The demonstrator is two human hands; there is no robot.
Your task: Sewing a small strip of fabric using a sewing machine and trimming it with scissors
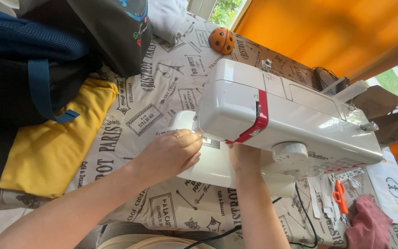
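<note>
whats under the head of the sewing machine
Both hands, left and right, reach under the white sewing machine head. Their fingertips and the needle area are hidden.

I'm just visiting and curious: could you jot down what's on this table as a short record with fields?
Machine: white sewing machine with a red stripe
Left hand: at the needle area, ring on one finger
Right hand: partly hidden under the machine's arm
Table cover: printed tablecloth
Left of machine: yellow fabric, dark backpack
Far side: orange ladybird ornament
Right side: orange scissors, pink cloth
</note>
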